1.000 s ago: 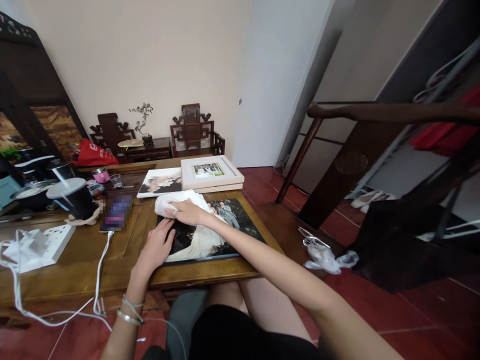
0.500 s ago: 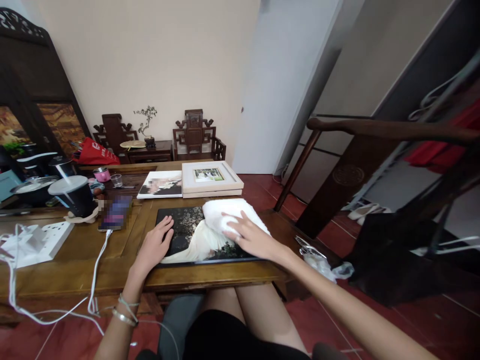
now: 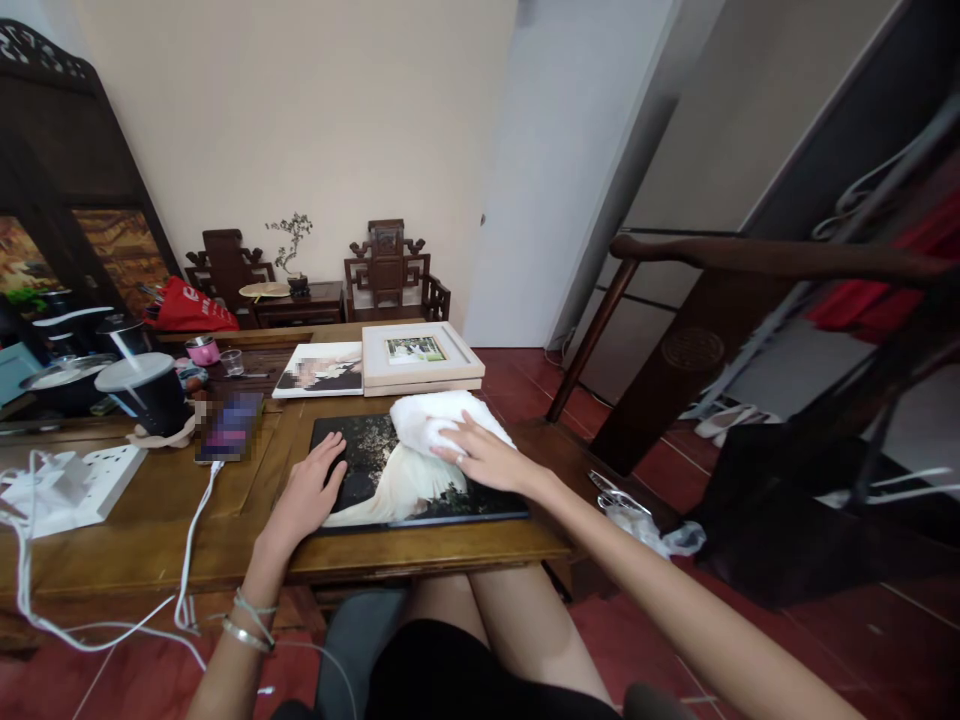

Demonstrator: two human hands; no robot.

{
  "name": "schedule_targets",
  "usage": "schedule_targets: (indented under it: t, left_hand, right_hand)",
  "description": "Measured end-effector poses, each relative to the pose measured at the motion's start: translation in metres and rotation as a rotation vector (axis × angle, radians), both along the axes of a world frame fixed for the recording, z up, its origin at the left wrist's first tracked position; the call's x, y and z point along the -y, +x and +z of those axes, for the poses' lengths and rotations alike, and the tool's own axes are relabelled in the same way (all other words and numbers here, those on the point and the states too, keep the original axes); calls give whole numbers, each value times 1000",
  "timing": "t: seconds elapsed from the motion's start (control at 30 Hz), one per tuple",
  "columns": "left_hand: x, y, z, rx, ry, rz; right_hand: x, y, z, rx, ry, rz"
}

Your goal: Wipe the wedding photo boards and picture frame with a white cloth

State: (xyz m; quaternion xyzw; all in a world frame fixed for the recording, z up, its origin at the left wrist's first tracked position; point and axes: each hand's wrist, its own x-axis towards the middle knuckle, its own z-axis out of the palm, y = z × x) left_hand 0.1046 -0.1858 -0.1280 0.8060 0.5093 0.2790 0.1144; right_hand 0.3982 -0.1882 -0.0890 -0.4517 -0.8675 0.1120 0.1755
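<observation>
A large dark photo panel (image 3: 360, 470) with a pale flowing dress in its picture lies flat on the wooden table (image 3: 450, 553) in front of me. My left hand (image 3: 311, 487) rests on its left edge, fingers stretched out and holding nothing. On the panel's upper right part lies a bunched white towel (image 3: 431, 412). My right hand (image 3: 480, 455) grips the towel and presses it against the panel; part of the cloth is hidden under the fingers.
Behind the panel are a white-framed picture (image 3: 469, 362) and a smaller photo panel (image 3: 300, 384). To the left are a phone (image 3: 229, 428), a power strip (image 3: 112, 487) with white cables and a lidded cup (image 3: 154, 395). A wooden chair (image 3: 697, 330) stands at the right.
My right hand and the towel have slid a little left and away from me across the panel. My left hand has stayed in place.
</observation>
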Motion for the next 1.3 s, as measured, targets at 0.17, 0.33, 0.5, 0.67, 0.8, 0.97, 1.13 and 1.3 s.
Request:
schedule_targets:
  t: [0.17,0.33,0.5,0.67,0.8,0.97,1.13,1.3]
  left_hand:
    - [-2,-2,0,23,7,-9]
    - [-3,-2,-1,38,8,-15]
    - [-3,-1,-3,23,7,-14]
    - [-3,-2,-5,25,-15,9]
    - [-4,-3,-5,8,-38,23]
    - [-4,-4,-5,-30,-50,33]
    - [-6,-5,-8,-29,-21,27]
    - [-7,-5,-7,-23,-22,33]
  right_hand:
    - [-35,0,-1,20,25,-30]
    - [6,2,-2,31,32,34]
    - [82,5,7,58,-37,99]
    - [103,10,10,80,-59,168]
    - [63,12,6,46,-21,100]
    - [-14,12,0,23,45,7]
    - [-40,12,-4,30,88,-41]
    - [23,15,-10,5,92,20]
